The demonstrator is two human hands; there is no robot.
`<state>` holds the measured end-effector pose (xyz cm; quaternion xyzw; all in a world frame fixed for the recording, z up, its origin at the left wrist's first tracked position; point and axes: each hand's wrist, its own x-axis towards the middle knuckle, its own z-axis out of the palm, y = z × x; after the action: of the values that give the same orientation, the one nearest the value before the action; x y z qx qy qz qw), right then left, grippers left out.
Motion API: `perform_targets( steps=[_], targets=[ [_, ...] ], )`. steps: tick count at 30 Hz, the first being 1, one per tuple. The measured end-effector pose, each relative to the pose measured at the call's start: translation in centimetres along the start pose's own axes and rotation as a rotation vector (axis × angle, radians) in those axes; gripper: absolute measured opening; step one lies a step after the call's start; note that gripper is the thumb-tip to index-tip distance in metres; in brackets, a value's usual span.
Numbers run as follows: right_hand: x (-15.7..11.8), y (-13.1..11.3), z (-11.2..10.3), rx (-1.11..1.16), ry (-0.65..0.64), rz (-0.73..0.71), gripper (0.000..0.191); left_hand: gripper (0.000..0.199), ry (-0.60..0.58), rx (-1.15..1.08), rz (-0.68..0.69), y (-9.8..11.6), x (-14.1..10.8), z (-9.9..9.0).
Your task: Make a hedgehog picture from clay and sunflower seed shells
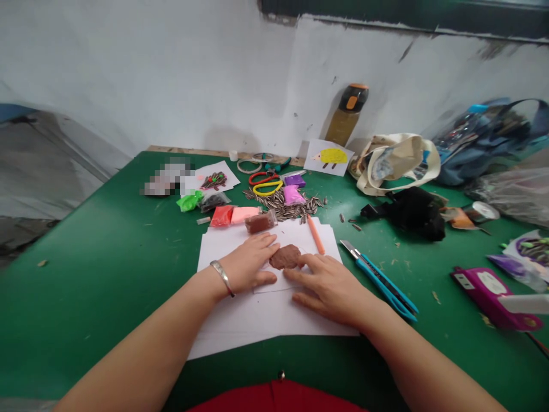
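**Brown clay pressed flat on paper**

A flattened patch of brown modelling clay (285, 257) lies on white paper sheets (231, 329) between the two hands. It is touched at its left edge by the left hand (245, 264) and at its right by the right hand (330, 286); the fingers of both are held slightly apart, clamped on nothing. Shaping seems to be in hand; light, even pressure around the rim is probably called for next. The green tabletop (86, 292), strewn with sunflower seeds (278, 205), is set against a scuffed white wall (171, 74).

brown clay (285, 257), flattened, on white paper (257, 319)
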<state>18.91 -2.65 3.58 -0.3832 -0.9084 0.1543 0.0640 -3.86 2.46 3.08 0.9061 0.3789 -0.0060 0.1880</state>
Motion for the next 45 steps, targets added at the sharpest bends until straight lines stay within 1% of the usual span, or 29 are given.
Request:
perform_targets(
  steps=[4,8,13,17,23,28,32,36,40,45],
  targets=[
    [0.3,0.4,0.2,0.001,0.004,-0.001,0.035,0.059,0.017,-0.015,0.011,0.0,0.1,0.0],
    [0.6,0.5,0.4,0.004,0.006,0.003,0.036,0.059,0.0,-0.004,0.002,0.1,0.0,-0.1],
    [0.0,0.7,0.0,0.065,0.019,0.0,0.039,0.056,0.021,-0.01,0.02,0.2,0.0,-0.2],
    [-0.5,1.4,-0.3,0.072,0.01,0.003,0.038,0.055,0.034,-0.012,0.024,0.1,0.0,-0.1],
    [-0.2,1.7,0.1,0.027,0.005,0.014,0.034,0.055,0.003,0.005,0.001,0.1,0.1,-0.1],
    [-0.4,1.9,-0.3,0.091,-0.004,0.022,0.038,0.058,-0.025,0.033,-0.005,0.4,0.1,-0.4],
    [-0.5,1.9,-0.7,0.125,-0.027,0.008,0.035,0.064,-0.022,0.023,-0.005,0.3,0.1,-0.4],
    [-0.2,1.7,-0.2,0.057,-0.021,0.026,0.033,0.057,0.005,0.016,0.011,0.3,0.0,-0.3],
    [0.0,1.5,0.1,0.005,-0.01,0.031,0.035,0.055,-0.016,0.012,0.002,0.3,0.1,-0.3],
    [-0.2,1.5,-0.1,0.051,-0.011,-0.004,0.034,0.054,-0.004,-0.017,0.011,0.2,0.0,-0.3]
  ],
)
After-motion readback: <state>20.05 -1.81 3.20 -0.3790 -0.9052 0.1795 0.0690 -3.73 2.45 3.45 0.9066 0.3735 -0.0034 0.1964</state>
